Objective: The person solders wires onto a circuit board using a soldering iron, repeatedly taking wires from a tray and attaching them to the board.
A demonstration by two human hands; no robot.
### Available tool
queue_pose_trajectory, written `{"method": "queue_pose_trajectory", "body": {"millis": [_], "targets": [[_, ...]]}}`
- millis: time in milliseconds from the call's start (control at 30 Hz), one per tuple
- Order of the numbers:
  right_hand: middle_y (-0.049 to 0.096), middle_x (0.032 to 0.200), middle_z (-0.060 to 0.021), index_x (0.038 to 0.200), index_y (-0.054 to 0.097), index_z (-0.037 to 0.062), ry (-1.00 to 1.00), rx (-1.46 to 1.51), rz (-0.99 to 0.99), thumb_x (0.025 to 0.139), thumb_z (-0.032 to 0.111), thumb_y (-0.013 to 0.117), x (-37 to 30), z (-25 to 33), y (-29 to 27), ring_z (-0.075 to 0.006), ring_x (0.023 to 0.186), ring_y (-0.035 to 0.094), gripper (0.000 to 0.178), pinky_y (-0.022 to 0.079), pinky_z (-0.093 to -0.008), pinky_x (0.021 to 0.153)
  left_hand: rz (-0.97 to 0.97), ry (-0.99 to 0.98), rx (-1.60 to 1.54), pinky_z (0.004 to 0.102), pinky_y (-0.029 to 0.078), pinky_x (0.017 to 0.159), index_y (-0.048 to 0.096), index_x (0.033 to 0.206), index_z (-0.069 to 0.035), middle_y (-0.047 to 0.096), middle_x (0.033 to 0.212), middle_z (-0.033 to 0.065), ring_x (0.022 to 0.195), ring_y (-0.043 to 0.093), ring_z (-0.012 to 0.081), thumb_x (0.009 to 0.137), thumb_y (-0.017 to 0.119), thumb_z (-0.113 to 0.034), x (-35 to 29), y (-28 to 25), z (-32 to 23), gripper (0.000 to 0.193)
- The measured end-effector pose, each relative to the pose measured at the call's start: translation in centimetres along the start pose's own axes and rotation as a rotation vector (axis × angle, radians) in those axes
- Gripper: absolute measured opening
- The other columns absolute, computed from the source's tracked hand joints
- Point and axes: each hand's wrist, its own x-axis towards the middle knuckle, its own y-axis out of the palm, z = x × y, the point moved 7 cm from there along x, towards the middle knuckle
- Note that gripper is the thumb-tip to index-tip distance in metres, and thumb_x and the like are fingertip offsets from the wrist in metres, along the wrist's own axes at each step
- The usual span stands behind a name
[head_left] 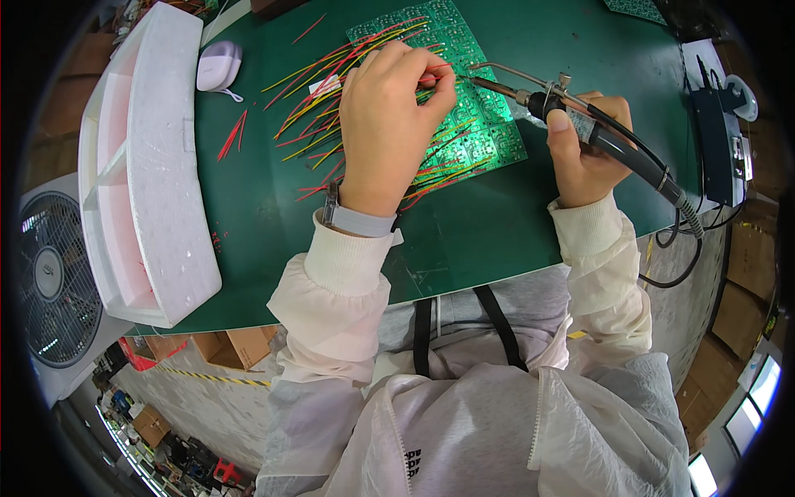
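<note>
Looks part-way: red and yellow wires (331, 66) run off the left side of the green circuit board (489, 132) on the tabletop (513, 240); right side mostly wireless, joints too small to check. Left hand (385, 128) pinches a red wire (439, 66); right hand (584, 153) wraps the soldering iron (621, 151), tip at board. Loose red wires (233, 137) likely left to do.

- An electronics workshop is indicated.
- A soldering iron (580, 126) is held over circuit boards (490, 124), back from the near edge of the table (497, 219).
- Cardboard boxes (751, 255) are stacked beyond the right edge.
- The floor (207, 414) is marked with striped tape (219, 378).
</note>
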Motion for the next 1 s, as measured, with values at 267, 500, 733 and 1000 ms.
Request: {"method": "queue_pose_trajectory", "body": {"millis": [267, 500, 733, 1000], "targets": [[0.054, 0.063, -0.0049, 0.078, 0.050, -0.0009, 0.043, 0.025, -0.047, 0.069, 0.014, 0.070, -0.2, -0.2, -0.2, -0.0072, 0.051, 0.046, 0.027, 0.040, -0.0201, 0.047, -0.001, -0.002, 0.007, 0.0318, 0.039, 0.060, 0.055, 0.065, -0.005, 0.051, 0.065, 0.0020, 0.063, 0.053, 0.0182, 0.063, 0.065, -0.004, -0.1, -0.1, 0.0, 0.010], [0.053, 0.061, -0.0043, 0.076, 0.048, 0.0001, -0.014, -0.034, -0.100, 0.070, 0.015, 0.071, 0.3, -0.1, -0.9, -0.0069, 0.051, 0.045, 0.027, 0.038, -0.0197, 0.047, 0.016, 0.022, -0.031, 0.0317, 0.040, 0.061, 0.055, 0.066, -0.005, 0.051, 0.065, 0.0029, 0.064, 0.054, 0.0183, 0.063, 0.065, -0.004, 0.2, 0.1, 0.0, 0.010], [0.052, 0.061, -0.0033, 0.078, 0.048, 0.0004, -0.084, -0.031, -0.239, 0.071, 0.015, 0.070, 0.9, -0.1, -1.8, -0.0062, 0.051, 0.046, 0.027, 0.038, -0.0194, 0.048, 0.111, 0.126, 0.003, 0.0265, 0.045, 0.066, 0.059, 0.079, -0.001, 0.057, 0.077, 0.0064, 0.071, 0.057, 0.0176, 0.073, 0.064, -0.006, 1.7, 0.6, 0.6, 0.009], [0.054, 0.061, -0.0027, 0.078, 0.050, -0.0003, -0.070, -0.043, -0.264, 0.071, 0.015, 0.071, 0.7, -0.2, -2.2, -0.0061, 0.051, 0.048, 0.027, 0.040, -0.0190, 0.048, 0.157, 0.085, -0.032, 0.0310, 0.041, 0.079, 0.056, 0.096, -0.002, 0.059, 0.088, 0.0083, 0.085, 0.054, 0.0207, 0.092, 0.040, -0.018, 2.0, 0.6, 0.9, 0.023]]}}
